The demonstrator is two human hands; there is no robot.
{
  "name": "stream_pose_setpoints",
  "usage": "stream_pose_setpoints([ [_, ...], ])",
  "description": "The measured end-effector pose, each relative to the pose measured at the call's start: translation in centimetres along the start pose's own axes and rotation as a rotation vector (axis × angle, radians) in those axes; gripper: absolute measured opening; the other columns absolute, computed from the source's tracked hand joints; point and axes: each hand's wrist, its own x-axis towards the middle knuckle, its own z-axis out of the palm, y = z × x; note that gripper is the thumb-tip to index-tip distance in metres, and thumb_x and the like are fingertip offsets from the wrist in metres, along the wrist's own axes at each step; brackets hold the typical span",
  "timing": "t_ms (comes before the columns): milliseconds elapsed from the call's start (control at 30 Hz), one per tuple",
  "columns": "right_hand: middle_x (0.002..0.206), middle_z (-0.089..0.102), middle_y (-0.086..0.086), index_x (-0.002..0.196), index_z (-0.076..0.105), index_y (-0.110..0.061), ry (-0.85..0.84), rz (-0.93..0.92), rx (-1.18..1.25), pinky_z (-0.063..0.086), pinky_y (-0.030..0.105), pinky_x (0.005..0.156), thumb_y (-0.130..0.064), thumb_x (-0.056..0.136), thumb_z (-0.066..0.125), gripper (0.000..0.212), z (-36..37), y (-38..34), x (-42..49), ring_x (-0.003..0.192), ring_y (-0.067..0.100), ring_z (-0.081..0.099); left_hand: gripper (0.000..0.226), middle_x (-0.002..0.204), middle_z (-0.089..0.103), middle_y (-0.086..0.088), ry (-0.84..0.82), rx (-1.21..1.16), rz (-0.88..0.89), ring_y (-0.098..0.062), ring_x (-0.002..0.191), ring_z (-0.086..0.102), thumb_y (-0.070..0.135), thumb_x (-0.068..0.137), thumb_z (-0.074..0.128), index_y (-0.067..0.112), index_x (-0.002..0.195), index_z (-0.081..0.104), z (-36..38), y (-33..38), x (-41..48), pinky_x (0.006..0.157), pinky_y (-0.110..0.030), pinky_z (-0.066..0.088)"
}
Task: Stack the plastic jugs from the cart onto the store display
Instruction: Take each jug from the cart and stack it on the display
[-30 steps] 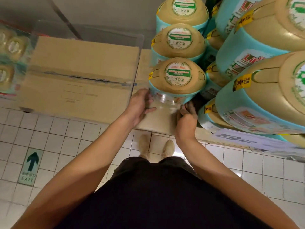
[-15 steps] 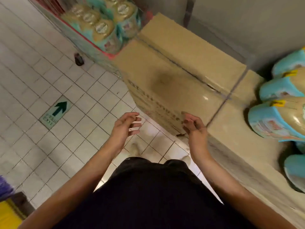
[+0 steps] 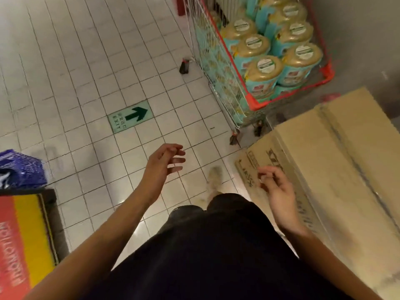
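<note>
Top right of head view: wire cart (image 3: 211,61) with red rim, standing on white tiled floor (image 3: 82,61) beside grey wall (image 3: 357,40). Packed inside: plastic jugs (image 3: 266,66), teal labels, tan-gold tops, round white-and-green stickers on caps, upright, touching one another in rows, more showing lower down through the mesh. All jugs in the cart, well apart from both hands. Black castor (image 3: 184,67) on tiles at cart's left side.

Right side, just beside cart's near corner: big cardboard box (image 3: 337,161), taped seam along top, dark print on near face too blurred to read.

Centre: left hand (image 3: 161,164) out over the tiles, fingers apart and loosely bent, gripping nothing. Right hand (image 3: 278,188) in front of box's printed face, fingers loosely curled, thumb near fingertips, gripping nothing; touching the box or not, cannot tell. Both forearms bare, reaching forward from bottom corners.

Lower centre: black garment (image 3: 216,252) filling the frame bottom, one pale shoe (image 3: 214,177) on tiles between the hands, blurred.

Floor left of centre: green EXIT sticker (image 3: 129,119), dark arrow pointing toward the cart. Far left: blue plastic basket (image 3: 21,167), cut by frame edge; below it, red-and-yellow sign (image 3: 23,234) in dark frame, white lettering partly cut off.
</note>
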Motion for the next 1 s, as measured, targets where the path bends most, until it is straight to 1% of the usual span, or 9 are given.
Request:
stream_pose_setpoints([
  [67, 0.113, 0.069, 0.008, 0.117, 0.068, -0.004, -0.044, 0.03, -0.007, 0.056, 0.019, 0.088, 0.0, 0.105, 0.051, 0.021, 1.6, -1.2, 3.3, 0.1, 0.01, 0.067, 0.027, 0.113, 0.075, -0.004, 0.027, -0.021, 0.031, -0.027, 0.106, 0.071, 0.022, 0.11, 0.044, 0.016, 0.118, 0.069, -0.7, 1.8, 2.7, 0.088, -0.038, 0.06],
  [133, 0.108, 0.071, 0.004, 0.115, 0.068, -0.005, -0.086, 0.039, -0.022, 0.056, 0.022, 0.088, 0.002, 0.105, 0.05, 0.022, 3.7, -2.6, 7.4, 0.099, 0.014, 0.066, 0.027, 0.113, 0.075, -0.004, 0.057, -0.039, 0.054, -0.027, 0.106, 0.072, 0.022, 0.11, 0.044, 0.017, 0.118, 0.069, -1.4, 3.6, 5.4, 0.089, -0.039, 0.06],
  [233, 0.1, 0.07, 0.001, 0.111, 0.069, -0.01, -0.141, 0.044, 0.012, 0.057, 0.023, 0.084, 0.003, 0.105, 0.05, 0.024, 7.1, -5.3, 14.2, 0.092, 0.013, 0.066, 0.027, 0.114, 0.074, -0.007, 0.125, -0.069, 0.031, -0.03, 0.107, 0.071, 0.022, 0.111, 0.043, 0.013, 0.119, 0.067, -2.3, 6.1, 9.7, 0.09, -0.041, 0.059],
  [400, 0.104, 0.069, 0.005, 0.113, 0.066, -0.01, -0.212, 0.011, 0.008, 0.058, 0.024, 0.077, 0.003, 0.104, 0.048, 0.024, 13.2, -11.9, 25.6, 0.092, 0.01, 0.069, 0.026, 0.112, 0.075, -0.007, 0.22, -0.09, -0.067, -0.031, 0.107, 0.07, 0.022, 0.11, 0.045, 0.012, 0.115, 0.068, -3.5, 10.1, 16.1, 0.09, -0.042, 0.059],
  [533, 0.106, 0.069, 0.006, 0.11, 0.067, -0.016, -0.277, -0.029, -0.008, 0.059, 0.025, 0.076, 0.001, 0.103, 0.048, 0.026, 17.6, -17.5, 33.2, 0.093, 0.011, 0.07, 0.023, 0.111, 0.075, -0.007, 0.255, -0.099, -0.1, -0.03, 0.105, 0.071, 0.02, 0.108, 0.047, 0.013, 0.112, 0.069, -4.9, 13.2, 20.7, 0.086, -0.039, 0.061],
  [700, 0.105, 0.069, 0.005, 0.109, 0.068, -0.015, -0.295, -0.068, 0.027, 0.06, 0.032, 0.083, -0.002, 0.101, 0.05, 0.023, 22.0, -22.5, 41.0, 0.095, 0.014, 0.07, 0.024, 0.114, 0.074, -0.004, 0.204, -0.041, -0.085, -0.023, 0.105, 0.073, 0.036, 0.098, 0.053, 0.026, 0.108, 0.072, -7.1, 17.1, 27.2, 0.082, -0.034, 0.06],
  [767, 0.104, 0.07, 0.004, 0.107, 0.068, -0.016, -0.282, -0.077, 0.046, 0.059, 0.03, 0.081, -0.005, 0.1, 0.051, 0.021, 23.7, -23.9, 43.6, 0.094, 0.013, 0.069, 0.024, 0.114, 0.074, -0.003, 0.188, -0.027, -0.09, -0.023, 0.105, 0.072, 0.04, 0.095, 0.054, 0.029, 0.106, 0.072, -7.9, 19.0, 30.6, 0.082, -0.034, 0.06],
  [867, 0.102, 0.071, 0.002, 0.106, 0.069, -0.017, -0.244, -0.059, 0.075, 0.059, 0.028, 0.08, -0.009, 0.098, 0.052, 0.02, 26.1, -25.5, 47.6, 0.094, 0.01, 0.07, 0.02, 0.113, 0.074, -0.001, 0.157, 0.012, -0.083, -0.023, 0.105, 0.072, 0.034, 0.101, 0.054, 0.03, 0.104, 0.073, -9.0, 22.4, 36.5, 0.085, -0.037, 0.06],
  [1000, 0.099, 0.072, 0.001, 0.106, 0.069, -0.016, -0.143, -0.005, 0.081, 0.057, 0.03, 0.084, -0.004, 0.104, 0.052, 0.021, 29.2, -27.5, 52.6, 0.095, 0.012, 0.069, 0.021, 0.112, 0.074, -0.001, 0.047, 0.107, -0.068, -0.02, 0.105, 0.071, 0.021, 0.107, 0.049, 0.021, 0.113, 0.07, -9.6, 28.2, 45.2, 0.082, -0.032, 0.061],
])
